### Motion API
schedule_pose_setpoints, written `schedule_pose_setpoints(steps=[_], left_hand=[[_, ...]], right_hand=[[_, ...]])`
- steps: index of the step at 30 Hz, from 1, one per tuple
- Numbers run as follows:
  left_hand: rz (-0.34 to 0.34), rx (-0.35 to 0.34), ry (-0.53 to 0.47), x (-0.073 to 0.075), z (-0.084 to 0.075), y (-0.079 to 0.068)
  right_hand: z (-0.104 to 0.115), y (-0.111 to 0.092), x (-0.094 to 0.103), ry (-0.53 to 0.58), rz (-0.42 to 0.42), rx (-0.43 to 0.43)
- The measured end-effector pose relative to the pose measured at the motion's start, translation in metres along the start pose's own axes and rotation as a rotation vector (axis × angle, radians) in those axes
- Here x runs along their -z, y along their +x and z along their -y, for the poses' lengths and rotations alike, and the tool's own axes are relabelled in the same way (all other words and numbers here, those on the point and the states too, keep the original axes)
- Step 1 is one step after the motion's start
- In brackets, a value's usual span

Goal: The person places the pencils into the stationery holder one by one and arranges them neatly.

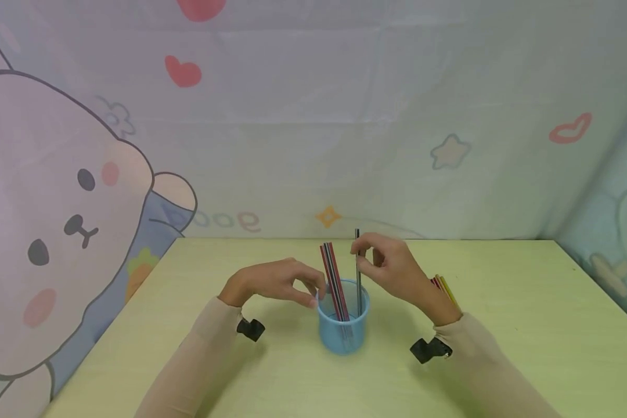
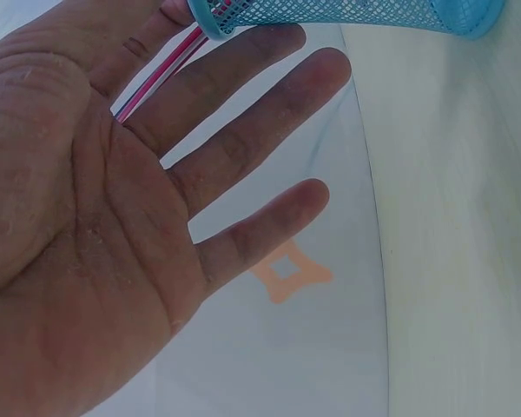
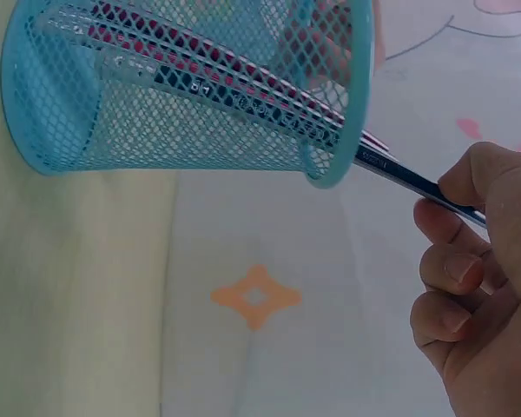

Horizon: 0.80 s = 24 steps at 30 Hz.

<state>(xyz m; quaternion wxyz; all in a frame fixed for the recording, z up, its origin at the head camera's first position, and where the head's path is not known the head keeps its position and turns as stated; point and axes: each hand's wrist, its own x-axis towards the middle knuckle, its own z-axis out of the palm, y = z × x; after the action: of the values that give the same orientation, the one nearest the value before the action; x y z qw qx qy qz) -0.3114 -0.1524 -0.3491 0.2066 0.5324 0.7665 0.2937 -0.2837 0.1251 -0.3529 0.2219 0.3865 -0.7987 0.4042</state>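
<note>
A light-blue mesh pen holder (image 1: 343,337) stands upright on the table. Several red and dark striped pencils (image 1: 334,278) lean in it toward its left rim. My right hand (image 1: 392,264) pinches a dark pencil (image 1: 358,278) near its top between thumb and fingertips; the pencil's lower part is inside the holder, seen through the mesh in the right wrist view. With thumb and index finger, my left hand (image 1: 284,281) holds the holder's left rim. Its other fingers (image 2: 243,148) extend beside the holder in the left wrist view, where the thumb is hidden.
More pencils, yellow and red (image 1: 446,288), lie on the table partly hidden behind my right wrist. A pale yellow-green table (image 1: 528,325) ends at a printed cloth backdrop (image 1: 313,116) with hearts and a cartoon bear. Black wrist cameras (image 1: 431,350) hang under both forearms.
</note>
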Motion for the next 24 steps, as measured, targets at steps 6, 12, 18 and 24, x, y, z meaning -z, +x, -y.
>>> schedule_pose_setpoints(steps=[6,12,18,24], left_hand=[[0.0,-0.001,0.004,0.001,0.001,0.002],[0.007,0.006,-0.006,0.0,-0.001,0.002],[0.001,-0.002,0.004,-0.001,0.0,0.002],[-0.001,-0.007,0.007,-0.001,0.0,0.001]], right_hand=[[-0.002,-0.001,-0.009,-0.034,0.117,-0.041],[-0.005,-0.003,-0.009,-0.023,0.184,-0.093],[-0.008,-0.002,0.004,0.013,0.159,-0.111],[-0.016,-0.002,0.024,-0.004,0.198,-0.144]])
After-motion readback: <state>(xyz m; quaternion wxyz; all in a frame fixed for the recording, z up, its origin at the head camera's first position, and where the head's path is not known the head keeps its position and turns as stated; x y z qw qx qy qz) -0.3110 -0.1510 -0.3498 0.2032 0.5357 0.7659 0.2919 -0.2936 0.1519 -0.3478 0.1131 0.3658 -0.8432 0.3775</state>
